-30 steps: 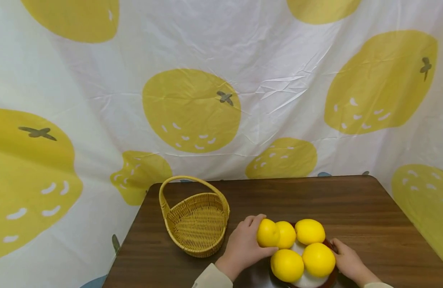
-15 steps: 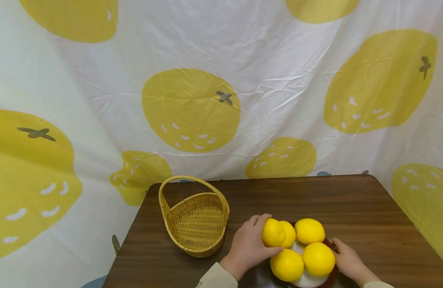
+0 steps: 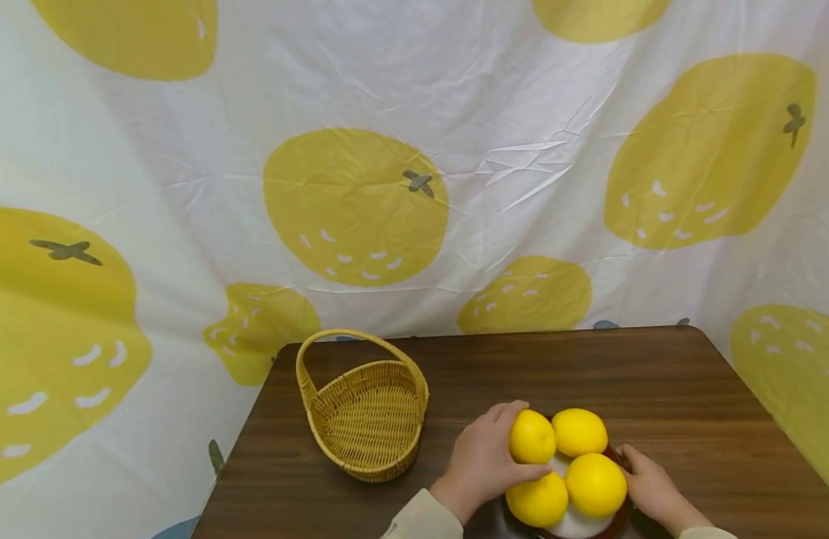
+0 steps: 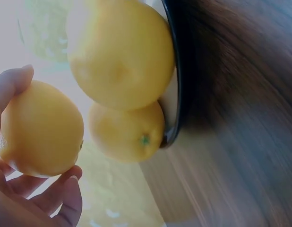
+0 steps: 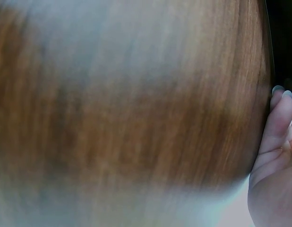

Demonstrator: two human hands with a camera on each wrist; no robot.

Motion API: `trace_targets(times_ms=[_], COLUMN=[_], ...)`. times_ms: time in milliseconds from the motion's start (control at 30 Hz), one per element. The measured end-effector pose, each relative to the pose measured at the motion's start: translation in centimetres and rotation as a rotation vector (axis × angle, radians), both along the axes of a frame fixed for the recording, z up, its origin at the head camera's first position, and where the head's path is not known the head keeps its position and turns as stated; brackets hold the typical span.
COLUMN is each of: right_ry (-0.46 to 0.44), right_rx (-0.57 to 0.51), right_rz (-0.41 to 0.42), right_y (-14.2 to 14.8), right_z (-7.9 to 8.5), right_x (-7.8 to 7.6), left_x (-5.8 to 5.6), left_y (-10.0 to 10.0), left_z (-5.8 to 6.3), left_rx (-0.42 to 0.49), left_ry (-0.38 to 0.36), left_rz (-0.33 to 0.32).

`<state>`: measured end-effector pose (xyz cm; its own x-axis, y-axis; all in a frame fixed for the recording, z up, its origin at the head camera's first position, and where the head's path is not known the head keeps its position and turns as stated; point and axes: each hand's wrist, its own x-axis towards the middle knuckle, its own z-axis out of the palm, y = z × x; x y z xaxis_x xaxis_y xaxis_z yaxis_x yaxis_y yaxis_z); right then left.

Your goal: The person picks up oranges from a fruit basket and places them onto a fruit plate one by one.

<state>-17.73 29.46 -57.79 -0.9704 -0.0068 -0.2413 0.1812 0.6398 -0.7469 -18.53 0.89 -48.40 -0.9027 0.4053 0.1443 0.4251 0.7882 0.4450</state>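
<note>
My left hand [image 3: 483,457] holds a round yellow orange [image 3: 532,437], with fingers and thumb around its sides. In the left wrist view this held orange [image 4: 44,128] sits apart from two others at the plate's dark edge [image 4: 176,94]. Several more oranges [image 3: 596,485] lie on a white plate [image 3: 576,525] with a dark red rim; one is hidden behind the held fruit in the head view. At the plate's right side, my right hand [image 3: 653,485] grips the rim. The right wrist view shows only part of that hand [image 5: 276,156] against the dark rim.
A wicker basket [image 3: 370,423] with a tall arched handle stands to the left on the dark wooden table [image 3: 657,374], nothing inside it. Behind the table hangs a white cloth [image 3: 509,172] printed with large lemons.
My left hand has moved rightwards with the orange, now covering the orange behind it and coming in over the near-left one. My right hand stays at the plate's rim.
</note>
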Motion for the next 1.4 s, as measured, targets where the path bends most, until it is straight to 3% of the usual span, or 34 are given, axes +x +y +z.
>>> trace_targets(times_ms=[333, 633, 1100, 1400], right_ry=[0.019, 0.030, 0.039, 0.045], right_rx=[-0.018, -0.009, -0.051, -0.065], right_rz=[0.000, 0.005, -0.012, -0.021], right_y=[0.3, 0.3, 0.5, 0.6], right_z=[-0.4, -0.4, -0.6, -0.6], right_x=[-0.1, -0.2, 0.1, 0.1], left_x=[-0.2, -0.4, -0.5, -0.6], left_y=[2.0, 3.4, 4.1, 4.4], left_z=[-0.1, -0.4, -1.0, -1.7], left_rx=[-0.019, -0.075, -0.075, -0.084], left_ry=[-0.003, 0.000, -0.039, -0.067], left_rz=[-0.019, 0.007, 0.010, -0.020])
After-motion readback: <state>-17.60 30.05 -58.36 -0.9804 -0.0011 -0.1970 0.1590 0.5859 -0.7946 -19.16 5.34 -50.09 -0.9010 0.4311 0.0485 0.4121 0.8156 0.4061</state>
